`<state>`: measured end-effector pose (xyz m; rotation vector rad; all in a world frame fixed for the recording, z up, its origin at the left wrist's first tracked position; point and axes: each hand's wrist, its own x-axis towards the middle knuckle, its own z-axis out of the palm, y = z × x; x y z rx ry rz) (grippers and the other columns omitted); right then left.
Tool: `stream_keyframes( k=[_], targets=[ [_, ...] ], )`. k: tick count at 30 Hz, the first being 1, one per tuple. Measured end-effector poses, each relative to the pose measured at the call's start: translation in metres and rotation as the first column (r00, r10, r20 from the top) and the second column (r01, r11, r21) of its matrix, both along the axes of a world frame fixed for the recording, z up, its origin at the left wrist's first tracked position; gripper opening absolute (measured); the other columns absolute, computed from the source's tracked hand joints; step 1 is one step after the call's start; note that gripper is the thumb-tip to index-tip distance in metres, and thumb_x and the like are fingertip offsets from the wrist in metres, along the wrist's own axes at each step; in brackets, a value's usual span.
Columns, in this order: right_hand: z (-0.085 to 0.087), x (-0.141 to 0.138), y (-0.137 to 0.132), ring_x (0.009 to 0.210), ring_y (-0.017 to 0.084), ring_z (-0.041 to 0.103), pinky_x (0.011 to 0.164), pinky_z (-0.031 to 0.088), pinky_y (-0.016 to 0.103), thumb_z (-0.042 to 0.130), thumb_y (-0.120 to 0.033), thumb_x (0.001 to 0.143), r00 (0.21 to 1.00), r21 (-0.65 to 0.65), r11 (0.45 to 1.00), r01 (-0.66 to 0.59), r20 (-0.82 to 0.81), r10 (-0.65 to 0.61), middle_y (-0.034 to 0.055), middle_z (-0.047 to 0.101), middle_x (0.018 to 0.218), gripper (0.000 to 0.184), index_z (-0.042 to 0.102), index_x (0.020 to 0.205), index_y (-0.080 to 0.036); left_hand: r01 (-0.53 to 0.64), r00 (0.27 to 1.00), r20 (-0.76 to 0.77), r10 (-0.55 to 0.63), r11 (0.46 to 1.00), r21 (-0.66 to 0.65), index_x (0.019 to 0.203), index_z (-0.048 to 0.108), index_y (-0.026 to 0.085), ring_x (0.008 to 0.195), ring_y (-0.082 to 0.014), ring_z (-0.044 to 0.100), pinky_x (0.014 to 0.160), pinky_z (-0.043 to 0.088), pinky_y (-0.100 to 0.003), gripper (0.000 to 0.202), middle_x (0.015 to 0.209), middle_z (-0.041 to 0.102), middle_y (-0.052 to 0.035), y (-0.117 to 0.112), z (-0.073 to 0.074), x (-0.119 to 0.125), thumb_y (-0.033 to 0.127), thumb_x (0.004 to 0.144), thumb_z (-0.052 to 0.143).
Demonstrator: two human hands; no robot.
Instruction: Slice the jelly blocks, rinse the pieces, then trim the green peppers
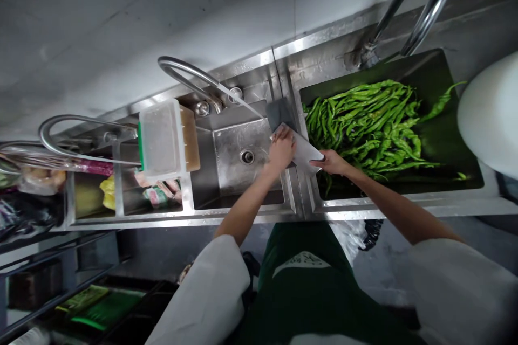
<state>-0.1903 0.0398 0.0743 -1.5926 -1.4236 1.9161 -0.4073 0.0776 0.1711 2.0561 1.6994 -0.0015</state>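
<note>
Above the divider between two sinks, my right hand point(329, 163) is closed around the handle end of a broad, pale-bladed cleaver point(305, 146). My left hand point(282, 150) presses bent fingers on the blade's other end, slightly blurred. Under the blade's far end lies a dark grey block, which looks like a whetstone point(279, 110). A thin stream of water point(246, 105) runs from the middle faucet point(188, 67) towards the block. Whether the blade's edge touches the block is hidden.
Green chili peppers point(372, 124) fill much of the right sink point(461, 156). A translucent plastic box point(162, 137) with a green rim stands over the sinks at left, above packaged items point(159, 194). A large faucet point(424, 16) arches at upper right, near a white round object point(491, 113).
</note>
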Motion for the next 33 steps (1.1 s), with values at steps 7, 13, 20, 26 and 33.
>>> stream_keyframes(
  k=[7,13,20,26,33],
  targets=[
    [-0.025,-0.016,0.066,0.051,0.015,0.054,0.045,0.035,0.025,0.080,-0.074,0.059,0.992,0.164,0.986,-0.014,0.126,-0.007,0.0012,0.061,0.055,0.060,0.065,0.072,-0.017,0.049,0.960,-0.272,-0.063,0.997,-0.060,0.161,0.036,-0.003,0.159,-0.0446,0.025,0.129,0.019,-0.058,0.092,0.168,0.020,-0.0366,0.065,-0.054,-0.002,0.039,0.090,0.078],
    [-0.025,-0.022,0.120,0.047,0.015,0.047,0.045,0.029,0.027,0.075,-0.073,0.065,0.989,0.234,0.970,-0.063,0.143,0.030,0.0006,0.056,0.053,0.056,0.063,0.075,-0.020,0.025,0.971,-0.238,-0.030,0.999,-0.021,0.161,0.034,-0.005,0.160,-0.0446,0.024,0.130,0.014,-0.059,0.091,0.168,0.022,-0.0368,0.120,-0.051,-0.006,0.034,0.091,0.077],
    [-0.023,0.021,0.020,0.057,0.020,0.054,0.053,0.037,0.031,0.075,-0.057,0.072,0.966,0.246,0.955,-0.164,0.236,0.105,0.0040,0.060,0.059,0.038,0.059,0.064,-0.024,0.001,0.990,-0.142,-0.001,1.000,-0.002,0.159,0.035,-0.009,0.159,-0.0437,0.026,0.131,0.021,-0.051,0.080,0.168,0.022,-0.0368,-0.010,-0.057,0.021,0.033,0.098,0.066],
    [-0.016,-0.026,0.125,0.061,0.016,0.056,0.056,0.035,0.026,0.070,-0.047,0.084,0.948,0.294,0.951,-0.096,0.319,-0.004,0.0044,0.061,0.061,0.034,0.063,0.078,-0.015,0.100,0.957,-0.272,-0.099,0.995,-0.008,0.163,0.033,-0.001,0.161,-0.0394,0.025,0.131,0.021,-0.051,0.085,0.171,0.023,-0.0308,0.131,-0.048,-0.006,0.033,0.095,0.071],
    [-0.018,0.014,0.010,0.059,0.017,0.056,0.053,0.035,0.024,0.066,-0.050,0.083,0.922,0.240,0.924,-0.298,0.322,0.214,0.0026,0.060,0.060,0.036,0.066,0.075,-0.015,0.069,0.947,-0.313,-0.070,0.997,-0.015,0.159,0.036,-0.007,0.156,-0.0423,0.035,0.129,0.031,-0.048,0.088,0.166,0.027,-0.0376,-0.015,-0.049,0.021,0.043,0.095,0.070]
  ],
)
